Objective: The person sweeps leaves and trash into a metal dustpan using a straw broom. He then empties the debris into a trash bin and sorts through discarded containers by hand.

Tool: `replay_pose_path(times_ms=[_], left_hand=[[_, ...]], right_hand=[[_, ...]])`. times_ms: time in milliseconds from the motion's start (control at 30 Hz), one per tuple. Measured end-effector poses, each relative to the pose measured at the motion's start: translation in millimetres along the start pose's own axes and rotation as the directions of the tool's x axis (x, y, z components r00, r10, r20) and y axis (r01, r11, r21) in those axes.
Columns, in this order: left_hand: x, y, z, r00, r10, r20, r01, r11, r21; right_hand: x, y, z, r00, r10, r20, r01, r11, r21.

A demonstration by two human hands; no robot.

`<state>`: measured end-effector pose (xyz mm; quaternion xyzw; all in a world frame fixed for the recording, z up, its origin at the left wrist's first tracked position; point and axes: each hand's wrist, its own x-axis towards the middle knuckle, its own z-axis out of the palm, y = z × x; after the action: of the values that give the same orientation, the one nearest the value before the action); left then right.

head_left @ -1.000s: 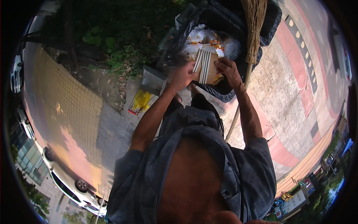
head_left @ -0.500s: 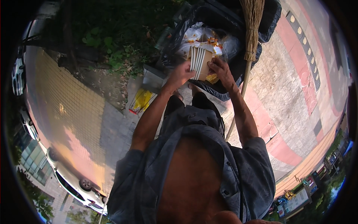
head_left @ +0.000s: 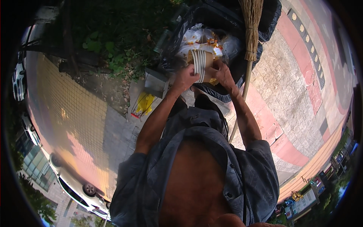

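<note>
Over the black-lined bin [head_left: 218,94], holding a tilted stack of white-rimmed brown paper containers [head_left: 199,61]. Gripping the rims with the closed left hand [head_left: 186,78], pinching the brown side with the right hand [head_left: 224,76].

A stack of bowls [head_left: 201,60] is held from both sides over the mouth of the bin [head_left: 217,92], closer to the bin's near edge than to its far one. The bowls are nested tightly, one inside the next, and their pale rims show as a row of close, curved bands. The outer wall is plain light brown. The stack is tipped onto its side, rims toward the left of the bin and brown wall toward the right. Fingers cover parts of both sides. Whether its underside touches what fills the bin cannot be told.
</note>
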<state>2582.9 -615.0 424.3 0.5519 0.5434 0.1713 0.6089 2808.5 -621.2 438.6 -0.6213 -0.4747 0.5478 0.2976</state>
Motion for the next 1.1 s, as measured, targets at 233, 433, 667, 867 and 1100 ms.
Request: replay_pose_path(times_ms=[233,433,667,867,1100], left_hand=[[-3,4,11,0.975,0.179,-0.132,-0.165,0.980,0.116],[-9,11,26,0.969,0.147,-0.199,-0.079,0.946,0.315],[-27,28,8,0.971,0.050,-0.233,-0.001,0.978,0.207],[-30,-9,-38,0.956,-0.060,-0.288,-0.030,0.954,-0.298],[-38,-1,-60,0.964,-0.033,-0.265,-0.087,0.900,-0.427]], right_hand=[[7,14,13,0.950,-0.311,0.019,0.281,0.829,-0.483],[14,29,7,0.890,-0.392,0.235,0.456,0.741,-0.493],[21,77,-18,0.968,-0.248,-0.033,0.200,0.849,-0.489],[17,79,-32,0.978,0.202,-0.057,-0.209,0.961,-0.180],[-9,34,-13,0.969,-0.154,-0.192,0.038,0.866,-0.499]])
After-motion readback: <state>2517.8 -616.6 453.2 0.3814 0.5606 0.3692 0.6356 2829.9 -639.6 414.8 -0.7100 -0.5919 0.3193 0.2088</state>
